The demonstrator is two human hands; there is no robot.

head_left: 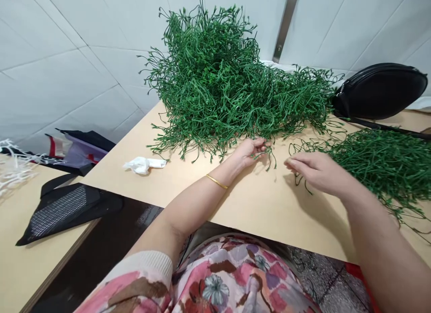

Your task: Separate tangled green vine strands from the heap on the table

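Note:
A large heap of artificial green plant with thin, wiry, branching stems rises from the tabletop against the wall. My left hand lies at the heap's front edge, its fingertips pinching a thin green sprig. My right hand is just to the right, fingers close together above a few loose green strands. Whether those fingers grip the strands is hard to see. A second green pile lies beyond my right hand.
The light wooden table has a crumpled white tissue on it. A black zipped bag sits at the back right. On a lower table to the left lie a black mesh bag and white branches.

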